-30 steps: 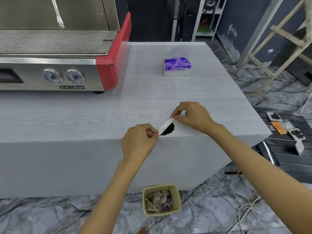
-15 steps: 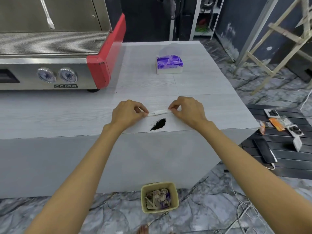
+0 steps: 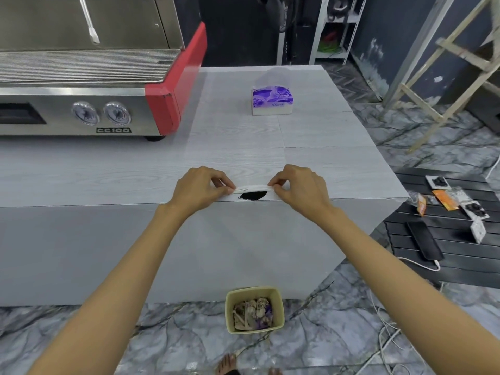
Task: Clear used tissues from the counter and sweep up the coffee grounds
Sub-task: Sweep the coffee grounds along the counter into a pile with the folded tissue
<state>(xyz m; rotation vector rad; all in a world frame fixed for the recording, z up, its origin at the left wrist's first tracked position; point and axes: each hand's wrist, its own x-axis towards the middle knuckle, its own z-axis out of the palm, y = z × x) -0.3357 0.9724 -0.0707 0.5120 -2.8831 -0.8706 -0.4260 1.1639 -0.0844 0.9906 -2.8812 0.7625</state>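
A small black pile of coffee grounds [image 3: 252,195] lies right at the front edge of the grey counter [image 3: 311,147]. Just behind the pile a folded white tissue [image 3: 253,188] is stretched flat between my hands. My left hand [image 3: 201,186] pinches its left end and my right hand [image 3: 297,186] pinches its right end. On the floor directly below stands a small yellow bin [image 3: 254,309] holding crumpled used tissues.
A steel and red espresso machine [image 3: 89,85] fills the counter's left rear. A purple tissue box [image 3: 272,100] stands at the counter's far middle. To the right, a low black slatted table [image 3: 446,234] carries a phone and packets. Cables trail on the marble floor.
Both hands have drawn the tissue towards me, and the grounds pile has shifted from further in on the counter to its front edge. The tissue went from tilted to level.
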